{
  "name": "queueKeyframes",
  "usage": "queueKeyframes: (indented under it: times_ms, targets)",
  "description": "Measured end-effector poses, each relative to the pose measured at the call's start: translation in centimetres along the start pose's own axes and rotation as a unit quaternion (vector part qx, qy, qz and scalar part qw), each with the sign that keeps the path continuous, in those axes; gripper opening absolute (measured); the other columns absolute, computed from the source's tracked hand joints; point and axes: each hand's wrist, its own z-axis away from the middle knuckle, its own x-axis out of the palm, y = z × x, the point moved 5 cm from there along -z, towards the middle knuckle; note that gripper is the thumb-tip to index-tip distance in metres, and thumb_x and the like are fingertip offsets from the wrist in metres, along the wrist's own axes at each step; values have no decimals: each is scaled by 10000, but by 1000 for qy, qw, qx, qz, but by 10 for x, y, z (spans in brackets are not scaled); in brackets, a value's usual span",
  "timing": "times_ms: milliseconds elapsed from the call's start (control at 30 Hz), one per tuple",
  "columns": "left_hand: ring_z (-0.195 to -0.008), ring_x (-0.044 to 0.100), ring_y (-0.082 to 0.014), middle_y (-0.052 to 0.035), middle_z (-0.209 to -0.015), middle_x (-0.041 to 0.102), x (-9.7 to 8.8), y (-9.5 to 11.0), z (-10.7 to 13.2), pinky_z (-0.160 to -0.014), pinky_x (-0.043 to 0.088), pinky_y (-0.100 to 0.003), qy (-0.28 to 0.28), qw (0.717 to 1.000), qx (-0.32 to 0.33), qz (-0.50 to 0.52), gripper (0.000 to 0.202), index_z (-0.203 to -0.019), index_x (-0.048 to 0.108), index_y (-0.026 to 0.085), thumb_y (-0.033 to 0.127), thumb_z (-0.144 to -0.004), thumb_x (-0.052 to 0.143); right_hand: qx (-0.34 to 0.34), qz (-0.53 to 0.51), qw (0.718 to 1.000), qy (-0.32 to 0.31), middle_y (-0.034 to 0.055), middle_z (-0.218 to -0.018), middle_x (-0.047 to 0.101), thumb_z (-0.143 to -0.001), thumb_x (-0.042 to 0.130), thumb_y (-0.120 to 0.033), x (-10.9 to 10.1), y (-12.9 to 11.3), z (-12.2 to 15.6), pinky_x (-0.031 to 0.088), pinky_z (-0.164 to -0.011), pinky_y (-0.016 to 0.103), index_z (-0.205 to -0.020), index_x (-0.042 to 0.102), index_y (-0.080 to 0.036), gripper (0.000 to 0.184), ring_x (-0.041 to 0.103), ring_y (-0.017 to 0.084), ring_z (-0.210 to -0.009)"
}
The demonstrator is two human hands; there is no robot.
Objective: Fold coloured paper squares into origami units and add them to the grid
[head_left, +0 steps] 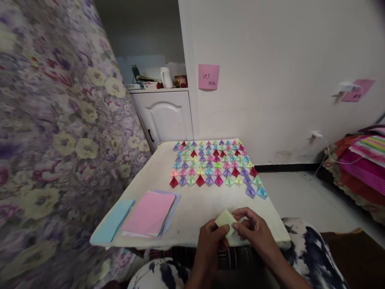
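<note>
A small folded pale yellow paper [226,220] is pinched between both my hands just above the near edge of the white table [192,208]. My left hand [211,241] grips its lower left side with thumb and fingers closed. My right hand [253,228] holds its right side, fingers curled over it. Behind them, several small folded paper shapes [213,166] in many colours lie in rows on the far half of the table. A stack of pink paper sheets [149,214] and a light blue sheet [112,222] lie at the near left.
A floral curtain [54,140] hangs close along the left. A white cabinet [164,116] with a jug and jars stands behind the table. A pink sticky note [208,76] is on the wall. A bed with striped bedding [361,168] is at right. My patterned knees show below.
</note>
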Motion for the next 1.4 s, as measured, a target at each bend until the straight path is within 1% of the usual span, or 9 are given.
queueKeyframes:
  times_ms: [67,200,333,467,600,833,1000,1100,1400]
  targets:
    - [-350,401,-60,32,-439,535,1,1,0,-379,270,-184,-4,1000,4,-16,277,-763,667,99,317,-597,708,-22,17,999,16,-74,-499,403,-679,661,-372,-3,-4,-1,316,-444,201,-860,593,-178,274,407,97,-454]
    - [-338,411,-65,51,-429,508,4,5,2,-362,277,-183,-2,999,18,-49,199,-700,631,117,285,-613,691,-80,46,995,24,-24,-701,469,-679,663,-328,-2,-11,-3,304,-482,210,-815,638,-179,203,375,89,-520]
    - [-326,409,-67,53,-401,499,7,5,4,-358,279,-182,-15,998,30,-60,174,-663,602,127,284,-631,669,-71,52,996,13,-40,-657,424,-686,660,-294,-1,-6,-6,277,-483,212,-824,646,-182,178,337,90,-513]
    - [-300,394,-69,55,-354,485,6,1,3,-345,260,-180,-25,997,19,-72,178,-656,592,132,295,-638,662,-89,51,995,-3,7,-829,519,-692,661,-280,-1,-6,-6,321,-536,222,-760,647,-175,125,388,100,-576]
    - [-306,399,-65,53,-387,493,7,0,1,-341,256,-181,-38,997,9,-69,197,-628,575,136,307,-629,674,-100,55,993,-21,31,-921,536,-713,644,-271,1,-8,-3,358,-597,235,-727,651,-183,90,456,132,-671]
    - [-319,400,-57,60,-433,471,12,8,5,-345,268,-178,-41,996,22,-74,238,-643,597,123,343,-627,686,-131,76,988,-32,38,-900,549,-743,612,-237,3,-19,3,381,-690,258,-712,650,-187,71,497,166,-771]
    - [-308,390,-56,65,-400,474,13,4,5,-347,276,-172,-61,993,15,-101,251,-735,622,115,347,-652,670,-137,77,986,-64,50,-918,566,-752,610,-242,5,-26,4,395,-732,276,-785,671,-187,88,522,185,-829]
    - [-304,388,-57,65,-388,471,12,2,3,-339,268,-170,-55,993,7,-100,246,-713,610,114,338,-636,676,-137,60,985,-82,44,-901,568,-771,595,-211,6,-26,5,398,-781,284,-781,684,-193,92,540,189,-868]
    - [-334,428,-61,56,-430,491,14,6,8,-354,302,-166,-75,995,-1,-71,195,-686,598,120,303,-655,658,-162,59,981,-95,40,-906,556,-805,573,-195,6,-22,7,414,-773,275,-825,694,-208,123,560,182,-877]
